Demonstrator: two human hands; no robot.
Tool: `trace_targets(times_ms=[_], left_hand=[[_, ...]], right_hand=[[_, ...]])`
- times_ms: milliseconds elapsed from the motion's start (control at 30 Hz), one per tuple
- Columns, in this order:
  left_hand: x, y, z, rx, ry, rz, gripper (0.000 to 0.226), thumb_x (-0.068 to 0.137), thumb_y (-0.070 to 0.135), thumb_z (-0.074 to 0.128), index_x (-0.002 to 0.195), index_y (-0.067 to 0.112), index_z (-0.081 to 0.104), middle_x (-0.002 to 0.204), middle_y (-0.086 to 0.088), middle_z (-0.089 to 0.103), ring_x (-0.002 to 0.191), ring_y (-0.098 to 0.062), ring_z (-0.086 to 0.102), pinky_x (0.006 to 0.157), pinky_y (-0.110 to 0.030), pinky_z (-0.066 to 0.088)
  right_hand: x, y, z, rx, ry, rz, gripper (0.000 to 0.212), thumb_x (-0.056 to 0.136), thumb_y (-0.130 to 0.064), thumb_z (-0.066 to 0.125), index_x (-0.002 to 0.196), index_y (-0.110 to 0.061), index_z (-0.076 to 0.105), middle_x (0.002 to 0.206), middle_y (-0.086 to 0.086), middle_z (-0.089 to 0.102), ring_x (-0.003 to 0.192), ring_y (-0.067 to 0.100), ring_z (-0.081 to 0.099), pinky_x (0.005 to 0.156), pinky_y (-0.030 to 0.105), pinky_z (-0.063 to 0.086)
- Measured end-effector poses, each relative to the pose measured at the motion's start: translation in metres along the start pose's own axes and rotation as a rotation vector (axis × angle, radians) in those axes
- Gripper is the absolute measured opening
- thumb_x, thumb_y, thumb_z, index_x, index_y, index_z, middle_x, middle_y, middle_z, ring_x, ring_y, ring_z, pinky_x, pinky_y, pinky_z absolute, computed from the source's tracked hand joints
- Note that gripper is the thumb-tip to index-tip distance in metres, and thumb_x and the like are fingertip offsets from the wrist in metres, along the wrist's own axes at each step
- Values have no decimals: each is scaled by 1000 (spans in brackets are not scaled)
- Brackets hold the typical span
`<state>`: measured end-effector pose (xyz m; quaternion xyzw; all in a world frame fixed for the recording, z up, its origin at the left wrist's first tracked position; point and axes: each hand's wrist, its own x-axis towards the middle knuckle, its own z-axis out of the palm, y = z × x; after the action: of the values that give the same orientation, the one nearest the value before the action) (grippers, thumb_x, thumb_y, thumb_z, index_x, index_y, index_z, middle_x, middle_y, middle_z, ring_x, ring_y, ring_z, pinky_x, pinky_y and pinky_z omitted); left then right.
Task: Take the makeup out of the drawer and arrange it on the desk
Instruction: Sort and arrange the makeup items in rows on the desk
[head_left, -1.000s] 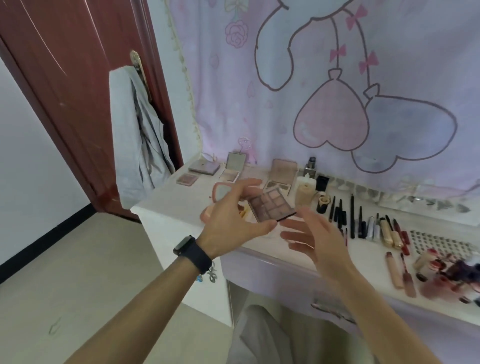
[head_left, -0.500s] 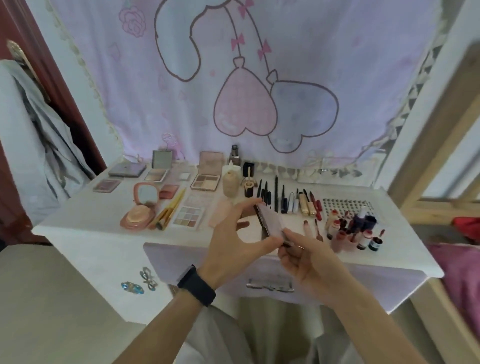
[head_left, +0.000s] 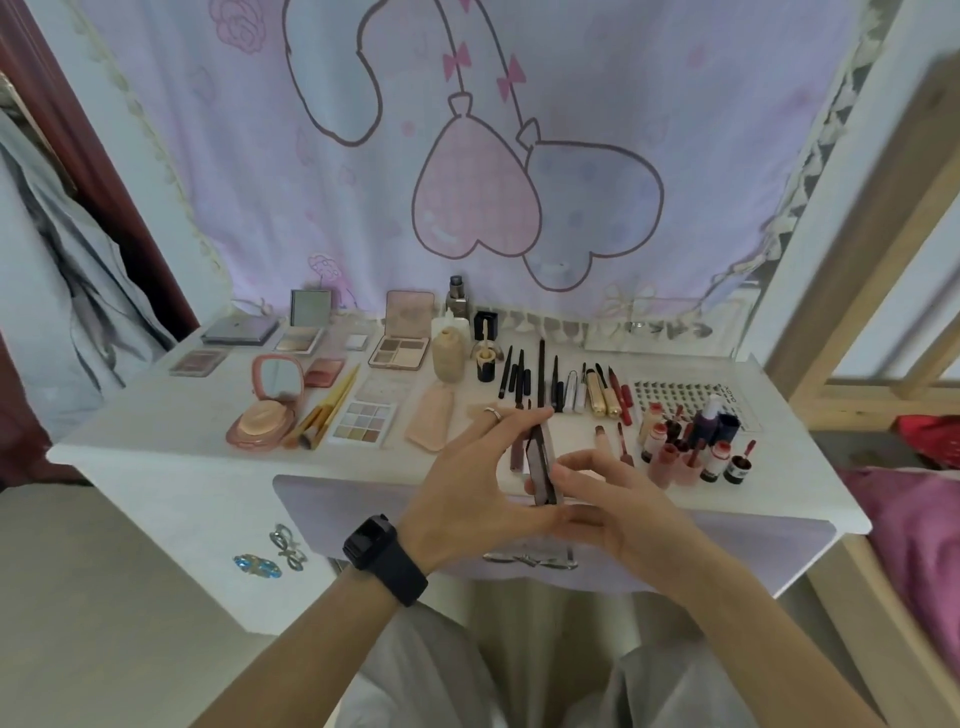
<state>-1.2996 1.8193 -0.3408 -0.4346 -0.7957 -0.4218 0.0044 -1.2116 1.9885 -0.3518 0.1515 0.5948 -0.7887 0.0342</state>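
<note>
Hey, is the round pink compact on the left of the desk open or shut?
Open. The pink compact has its lid standing upright, mirror showing, pale powder pan exposed below.

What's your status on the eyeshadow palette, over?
Left hand and right hand both grip the eyeshadow palette, edge-on. Not yet set down, above the desk front edge. Pencils and lip tubes crowd the spot beyond.

Compact (head_left: 265, 410) front-left on surface (head_left: 156, 431), brushes (head_left: 324, 410) just right of it. Pencil row (head_left: 540, 376) centre-back, bottles (head_left: 691, 452) front-right. Palette (head_left: 541, 465) held between left hand (head_left: 467, 488) and right hand (head_left: 618, 509), above drawer (head_left: 363, 514).
</note>
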Motion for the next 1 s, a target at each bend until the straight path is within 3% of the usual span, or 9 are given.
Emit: trace_targets(times_ms=[167,267,367,467,567,700,833,1000], left_hand=[[-2,-2,-1,-58,-20,-30,87,67,54,83,142,29,47,129,14,60,121,1,55,101,-24,46],[-5,-4,1,-93,-4,-71,81,68,42,89,139,26,52,126,12,61,117,1,58,100,-27,48],[-5,-4,2,-158,30,-128,77,65,48,86,133,27,57,120,12,65,111,-1,63,97,-28,52],[-1,-5,-1,-394,94,-273,64,65,51,84,122,29,66,112,12,72,107,-6,66,95,-36,55],[3,-7,-5,-587,146,-401,47,64,51,84,107,34,74,109,9,73,109,-11,67,94,-44,55],[3,-3,-8,-732,120,-463,41,66,48,84,105,36,76,110,2,74,105,-20,70,89,-40,59],[0,4,-4,-870,128,-477,34,75,36,83,106,25,76,108,-9,74,101,-28,72,82,-33,59],[-1,3,-1,-949,180,-464,34,78,30,80,110,19,75,109,-11,74,101,-27,72,79,-30,59]], right_hand=[[0,-2,3,64,9,2,65,68,-34,84,119,1,64,107,23,73,76,28,70,77,37,61],[0,0,3,86,-23,11,58,73,-33,80,119,1,64,107,27,72,86,34,73,79,41,62],[0,2,4,104,-51,24,50,80,-34,78,116,-1,66,105,30,72,92,44,73,76,42,62],[0,4,2,-24,-47,-46,46,83,-53,76,115,-19,72,112,17,74,98,40,74,80,38,63],[1,6,4,-321,-20,-169,46,74,-69,74,113,-47,68,110,-2,77,103,17,74,91,33,59],[6,12,7,-481,37,-298,52,74,-82,63,116,-52,63,119,-12,73,106,5,70,94,37,57],[7,23,20,-452,66,-443,44,92,-69,52,127,-42,60,120,-12,72,114,8,67,97,35,54],[9,31,35,-452,169,-550,39,103,-51,46,138,-40,60,115,-22,72,106,14,70,93,24,55]])
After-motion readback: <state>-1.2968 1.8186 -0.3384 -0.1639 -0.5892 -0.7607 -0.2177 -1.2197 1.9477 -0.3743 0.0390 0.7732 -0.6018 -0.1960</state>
